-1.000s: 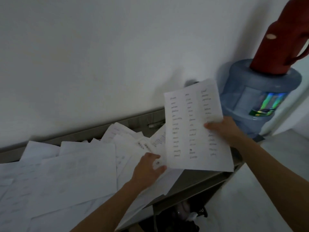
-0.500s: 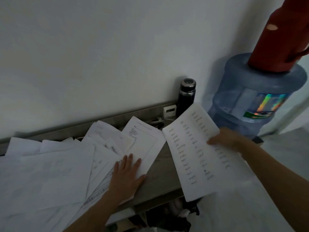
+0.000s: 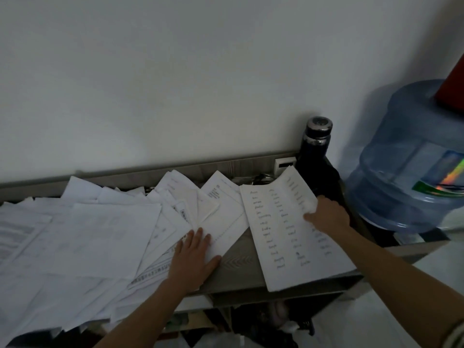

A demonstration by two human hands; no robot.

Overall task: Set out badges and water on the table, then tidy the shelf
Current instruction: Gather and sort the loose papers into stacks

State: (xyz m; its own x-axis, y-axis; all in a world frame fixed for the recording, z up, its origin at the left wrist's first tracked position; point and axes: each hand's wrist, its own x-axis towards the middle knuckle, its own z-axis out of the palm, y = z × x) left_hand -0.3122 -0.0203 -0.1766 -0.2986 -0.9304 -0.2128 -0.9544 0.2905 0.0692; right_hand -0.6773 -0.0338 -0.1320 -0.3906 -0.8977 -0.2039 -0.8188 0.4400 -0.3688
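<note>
A grey shelf top (image 3: 238,270) against the wall carries a loose spread of white papers (image 3: 82,237) over its left and middle. My left hand (image 3: 193,259) lies flat with straight fingers on the right edge of that spread. My right hand (image 3: 326,214) grips the right edge of a printed sheet with columns of text (image 3: 283,232), which lies on the right end of the shelf and overhangs its front edge.
A dark flask (image 3: 316,151) with a metal cap stands at the back right corner by the wall. A large blue water jug (image 3: 411,162) sits just right of the shelf, a red object (image 3: 452,86) on top. Dark clutter (image 3: 263,325) fills the space under the shelf.
My right hand has lowered the printed sheet from upright in the air onto the right end of the shelf. My left hand has let go and flattened on the paper pile.
</note>
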